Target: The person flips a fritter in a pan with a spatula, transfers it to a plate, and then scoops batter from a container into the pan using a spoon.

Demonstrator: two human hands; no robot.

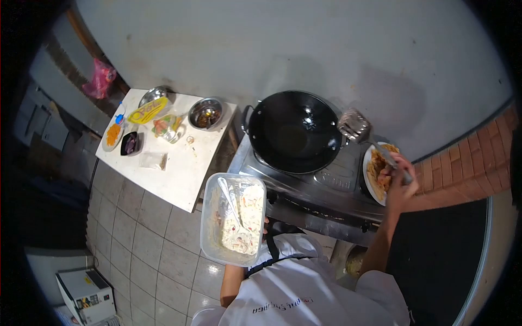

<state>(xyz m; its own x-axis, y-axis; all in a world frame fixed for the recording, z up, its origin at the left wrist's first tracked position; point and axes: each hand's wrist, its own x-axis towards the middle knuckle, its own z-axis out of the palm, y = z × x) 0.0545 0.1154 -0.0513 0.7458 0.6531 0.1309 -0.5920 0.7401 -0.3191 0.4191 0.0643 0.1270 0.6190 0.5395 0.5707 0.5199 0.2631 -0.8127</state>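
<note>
My left hand (266, 226) holds a clear plastic container (206, 233) from beneath, most of the hand hidden by it. Inside lies a pale, wet batter (249, 217) with bits of orange and red, and a white spoon (229, 200) rests in it. My right hand (403, 176) is closed around the handle of a slotted metal spatula (356, 126), whose blade hangs beside the rim of a black wok (296, 136). Under that hand, a white plate (366, 173) of fried food (378, 163) sits at the right end of the stove.
The wok, with dark shiny liquid in its bottom, stands on a steel stove (326, 198). Left of it, a white table (179, 179) carries a metal bowl (205, 113), a dark bowl (130, 144), a plate of orange pieces (112, 135) and a yellow packet (148, 111). A brick edge (462, 168) borders the right.
</note>
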